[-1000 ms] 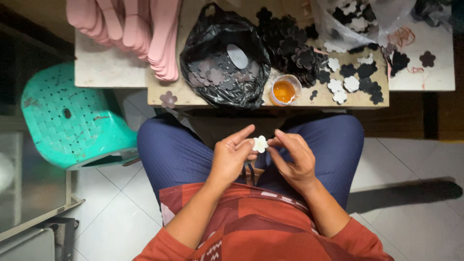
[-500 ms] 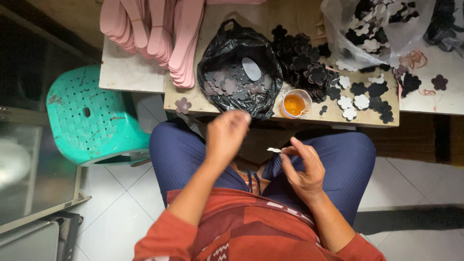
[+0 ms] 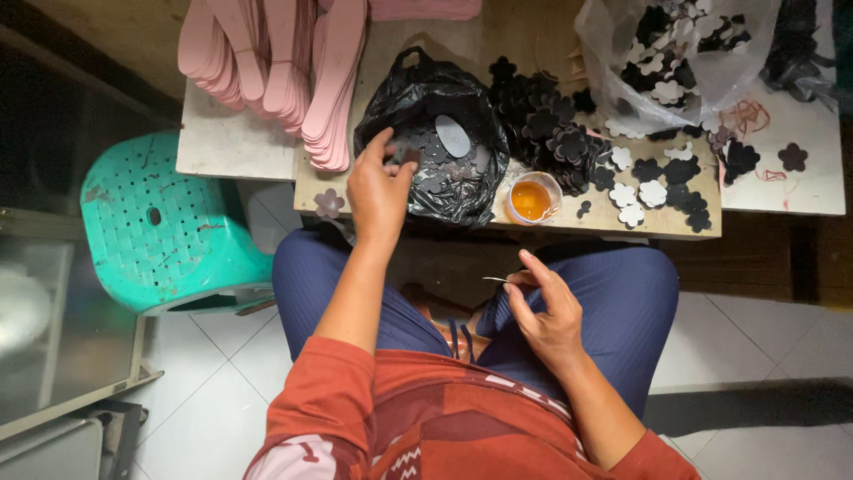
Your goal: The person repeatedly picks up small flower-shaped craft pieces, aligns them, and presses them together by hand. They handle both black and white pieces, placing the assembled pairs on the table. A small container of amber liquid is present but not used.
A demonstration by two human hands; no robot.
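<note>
My left hand (image 3: 378, 191) reaches forward over the edge of the worktop (image 3: 231, 147) into the open black bag (image 3: 435, 147), fingers spread and loosely curled over the dark flower-shaped cutouts (image 3: 426, 164) heaped inside; I can't tell whether a piece is pinched yet. The bag's mouth is folded wide, so the cutouts lie within easy reach. My right hand (image 3: 546, 311) rests low over my lap, thumb and forefinger closed on a thin, pale needle-like tool (image 3: 496, 280), tip pointing left, kept away from the clutter. Just right of the bag stands a small cup of amber glue (image 3: 531, 200), near both hands. Black and white flowers (image 3: 644, 191) lie beyond it, pink sole blanks (image 3: 311, 71) stacked at far left.
</note>
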